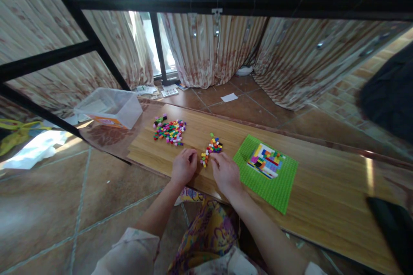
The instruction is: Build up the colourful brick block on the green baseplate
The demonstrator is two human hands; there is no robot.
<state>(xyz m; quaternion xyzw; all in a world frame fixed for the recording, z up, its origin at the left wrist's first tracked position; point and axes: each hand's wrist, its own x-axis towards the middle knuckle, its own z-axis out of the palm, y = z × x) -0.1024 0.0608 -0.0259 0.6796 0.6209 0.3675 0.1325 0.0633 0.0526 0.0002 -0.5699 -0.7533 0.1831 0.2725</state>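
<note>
My left hand [184, 167] rests at the near side of the wooden board with its fingers curled closed. Whatever it may hold is hidden. My right hand [226, 175] has thumb and fingers drawn together at the edge of a small pile of building bricks [215, 145]; whether a brick is between the fingertips is too small to make out. Beyond my left hand lies a larger pile of mixed bricks [171, 132]. To the right of my right hand is a green baseplate [280, 197], bearing a low, multicoloured brick build [267, 161] with white along its edges.
A clear plastic box [129, 111] with an orange label stands at the board's left end. A dark flat object [392, 227] lies at the right end. A black metal frame [245, 2] crosses in front of the curtains. Papers [229, 97] lie on the tiled floor.
</note>
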